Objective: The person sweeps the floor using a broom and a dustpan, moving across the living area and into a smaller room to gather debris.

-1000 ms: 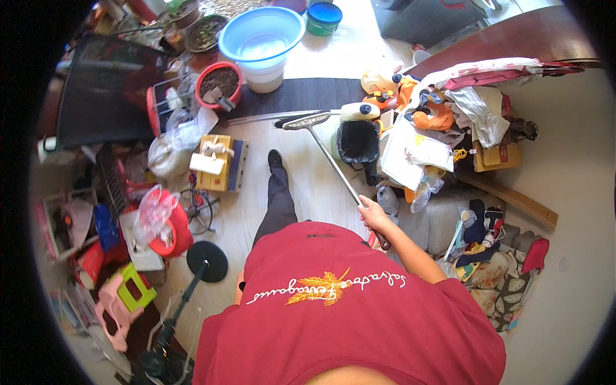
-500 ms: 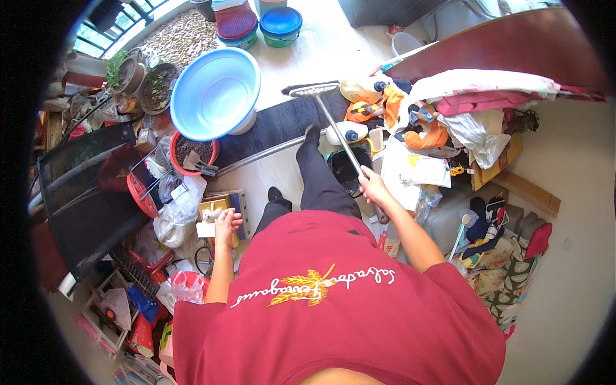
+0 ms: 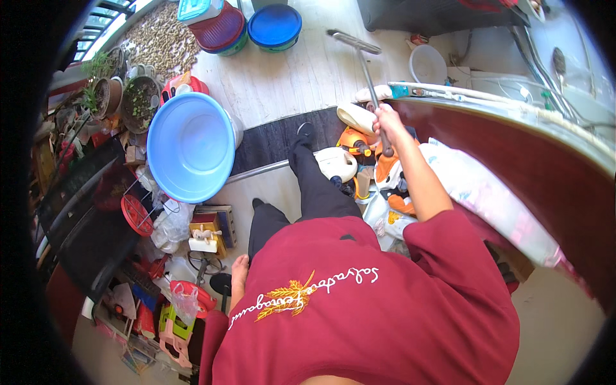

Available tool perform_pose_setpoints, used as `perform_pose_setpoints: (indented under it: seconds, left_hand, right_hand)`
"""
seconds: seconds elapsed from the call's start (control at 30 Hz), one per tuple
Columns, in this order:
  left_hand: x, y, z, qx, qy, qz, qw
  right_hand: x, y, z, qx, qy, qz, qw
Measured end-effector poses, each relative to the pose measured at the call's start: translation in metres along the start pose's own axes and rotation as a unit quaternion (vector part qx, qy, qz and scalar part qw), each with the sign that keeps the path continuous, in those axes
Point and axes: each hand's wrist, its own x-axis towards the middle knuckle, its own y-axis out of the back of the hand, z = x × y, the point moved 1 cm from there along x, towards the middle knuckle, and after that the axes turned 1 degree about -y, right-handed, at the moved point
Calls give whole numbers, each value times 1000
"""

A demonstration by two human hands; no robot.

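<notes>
My right hand is wrapped round the grey handle of a T-shaped squeegee. Its thin metal shaft runs forward, and the cross-shaped head is lifted over the pale floor near the top. The handle's dark butt end sticks out below my fist. Below that hand are a cream plastic jug and an orange-and-yellow bottle. My left hand hangs low beside my left thigh, partly hidden by my red shirt; its fingers do not show well enough to read.
A big blue basin stands front left, beside potted plants. Lidded buckets are at the far side, near spread peanuts. A dark red panel closes off the right. Boxes and bags crowd the left.
My right hand has moved forward and right, carrying the squeegee farther out over the floor. My left hand has dropped back beside my thigh. The view has shifted, with my feet closer to the dark threshold.
</notes>
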Motion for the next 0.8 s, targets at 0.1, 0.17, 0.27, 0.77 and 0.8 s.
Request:
perform_pose_setpoints:
  seconds: [0.1,0.17,0.27,0.77,0.8]
  left_hand:
    - [3,-29,47,-31,27,22,999]
    - [5,-36,65,-103,79,14,991]
    - [7,-47,92,-168,139,32,975]
    - [97,-5,231,-172,29,-7,985]
    - [99,-1,234,-183,37,0,982]
  right_hand:
    - [62,11,-51,68,-49,13,996]
    - [96,12,-77,118,-74,25,990]
    - [157,-5,-82,199,-113,10,973]
    - [-72,-149,-50,182,-154,-44,970]
    - [-71,-144,-45,155,-159,-24,975]
